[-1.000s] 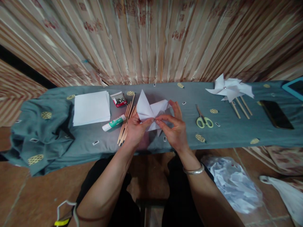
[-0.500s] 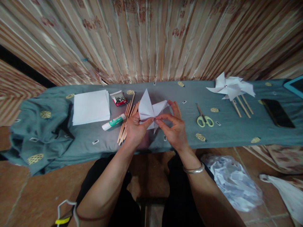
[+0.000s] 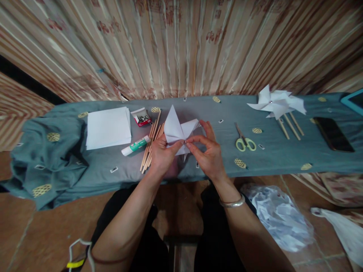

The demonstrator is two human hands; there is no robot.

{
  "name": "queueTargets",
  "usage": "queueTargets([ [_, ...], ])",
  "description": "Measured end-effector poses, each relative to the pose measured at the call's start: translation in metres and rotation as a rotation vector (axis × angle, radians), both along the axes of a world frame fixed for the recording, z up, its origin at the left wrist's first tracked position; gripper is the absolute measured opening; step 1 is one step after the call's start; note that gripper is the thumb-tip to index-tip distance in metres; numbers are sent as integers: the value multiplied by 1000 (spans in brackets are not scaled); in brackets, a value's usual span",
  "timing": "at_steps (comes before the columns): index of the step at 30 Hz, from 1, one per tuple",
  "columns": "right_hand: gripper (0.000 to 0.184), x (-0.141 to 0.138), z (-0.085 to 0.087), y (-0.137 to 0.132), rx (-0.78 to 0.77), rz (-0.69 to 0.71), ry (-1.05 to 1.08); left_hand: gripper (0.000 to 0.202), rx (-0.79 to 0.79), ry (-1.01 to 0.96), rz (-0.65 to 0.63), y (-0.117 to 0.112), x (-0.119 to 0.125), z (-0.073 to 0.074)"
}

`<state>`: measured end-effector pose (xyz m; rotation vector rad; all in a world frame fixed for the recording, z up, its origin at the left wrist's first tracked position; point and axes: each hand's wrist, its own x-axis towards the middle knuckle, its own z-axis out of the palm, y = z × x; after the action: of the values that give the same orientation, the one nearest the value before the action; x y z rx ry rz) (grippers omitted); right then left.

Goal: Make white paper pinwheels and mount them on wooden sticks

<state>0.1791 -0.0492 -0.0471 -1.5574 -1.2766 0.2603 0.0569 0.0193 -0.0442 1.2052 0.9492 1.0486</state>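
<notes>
A white paper pinwheel (image 3: 173,126) is held up over the near half of the cloth-covered table, its pointed blades folded towards the middle. My left hand (image 3: 162,153) grips it from the left, thumb pressed on the folded centre. My right hand (image 3: 209,153) is at the right side, thumb and forefinger pinched at the centre beside a tiny shiny thumbtack (image 3: 185,141). Its other fingers reach behind a right-hand blade. The pinwheel's back is hidden. Just left of my left hand lie several wooden sticks (image 3: 153,134) and a green-and-white glue stick (image 3: 136,145).
White paper sheets (image 3: 109,128) and an open red box of metal tacks (image 3: 141,118) lie to the left. Scissors (image 3: 243,141), finished pinwheels (image 3: 276,102) on sticks and a black phone (image 3: 333,134) lie right. A plastic bag of paper scraps (image 3: 282,219) sits on the floor.
Both hands keep their grip on the pinwheel. It has tilted slightly to the left, and the shiny tack at its centre shows more clearly between the fingertips.
</notes>
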Motion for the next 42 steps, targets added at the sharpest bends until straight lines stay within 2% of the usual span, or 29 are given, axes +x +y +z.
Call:
queueTargets([
  [6, 4, 0, 0, 0, -18, -3, 8, 16, -11, -14, 2, -1, 1, 1],
  [17, 3, 4, -11, 4, -69, 24, 154, 26, 165, 127, -60, 0, -6, -5],
  [27, 5, 1, -11, 3, -78, -6, 213, 24, 166, 106, -91, -2, -7, -3],
  [29, 13, -1, -12, 3, -60, -51, 220, 24, 160, 129, -86, -2, -8, -2],
  [33, 59, -4, -17, 4, -19, -144, 289, 22, 153, 130, -49, 0, -8, -3],
  [35, 76, -4, -21, 5, -9, -152, 365, 22, 153, 119, -42, 0, -8, -4],
  [39, 94, -4, -26, 7, -39, -79, 578, 22, 134, 126, -46, 0, -8, -5],
  [42, 95, -3, -22, 8, -40, -37, 692, 23, 105, 106, -52, -1, -8, -5],
])
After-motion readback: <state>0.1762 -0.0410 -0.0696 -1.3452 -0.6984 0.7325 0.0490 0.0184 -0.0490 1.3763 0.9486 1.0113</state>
